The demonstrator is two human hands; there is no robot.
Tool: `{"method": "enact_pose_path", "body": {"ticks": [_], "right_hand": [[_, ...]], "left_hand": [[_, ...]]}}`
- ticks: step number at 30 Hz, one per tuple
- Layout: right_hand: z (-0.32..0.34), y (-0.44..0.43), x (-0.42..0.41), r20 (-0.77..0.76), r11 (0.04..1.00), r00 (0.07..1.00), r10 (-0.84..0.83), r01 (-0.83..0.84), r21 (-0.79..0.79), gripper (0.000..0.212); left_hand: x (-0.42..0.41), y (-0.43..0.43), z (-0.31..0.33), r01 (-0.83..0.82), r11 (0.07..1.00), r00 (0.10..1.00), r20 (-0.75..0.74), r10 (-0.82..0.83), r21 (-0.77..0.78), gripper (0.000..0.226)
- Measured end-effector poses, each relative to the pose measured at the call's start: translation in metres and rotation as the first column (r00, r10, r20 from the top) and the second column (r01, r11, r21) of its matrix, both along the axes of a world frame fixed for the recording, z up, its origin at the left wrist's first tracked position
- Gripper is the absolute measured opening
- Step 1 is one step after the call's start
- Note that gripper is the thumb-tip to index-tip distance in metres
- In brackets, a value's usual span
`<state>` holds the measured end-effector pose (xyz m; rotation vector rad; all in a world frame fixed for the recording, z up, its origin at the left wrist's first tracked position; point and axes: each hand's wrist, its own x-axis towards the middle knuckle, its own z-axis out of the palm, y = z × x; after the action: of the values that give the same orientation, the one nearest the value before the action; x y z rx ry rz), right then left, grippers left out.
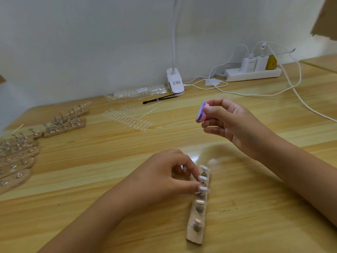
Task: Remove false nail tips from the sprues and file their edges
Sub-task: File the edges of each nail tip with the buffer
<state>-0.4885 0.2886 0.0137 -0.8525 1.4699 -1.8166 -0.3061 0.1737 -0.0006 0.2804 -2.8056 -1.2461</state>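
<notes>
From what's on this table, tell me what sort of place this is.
Probably a small nail-art workbench: sprues of clear nail tips, wooden holder strips with metal stands, and a clip-on lamp.

Clip lamp (175, 83), power strip (253, 73); perhaps tweezers (160, 99)

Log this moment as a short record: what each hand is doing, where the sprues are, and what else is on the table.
left hand: pinches a nail tip on the wooden holder strip
right hand: holds the pink and purple file block above the table
sprues: flat on the table farther back, untouched
spare holders: grouped at the left
at the back: clip lamp, tweezers, power strip
</notes>
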Motion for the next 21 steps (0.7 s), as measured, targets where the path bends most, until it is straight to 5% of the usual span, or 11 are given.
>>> {"method": "enact_pose_path", "body": {"ticks": [13,21], "right_hand": [[-0.001,0.000,0.000,-0.006,1.000,1.000,0.015,-0.015,0.022,0.038],[-0.001,0.000,0.000,0.011,0.999,0.999,0.050,-0.050,0.022,0.037]], "left_hand": [[-0.001,0.002,0.005,-0.132,0.956,0.989,0.105,0.108,0.262,0.008],[0.002,-0.016,0.015,-0.254,0.744,0.875,-0.182,0.449,0.618,0.021]]}}
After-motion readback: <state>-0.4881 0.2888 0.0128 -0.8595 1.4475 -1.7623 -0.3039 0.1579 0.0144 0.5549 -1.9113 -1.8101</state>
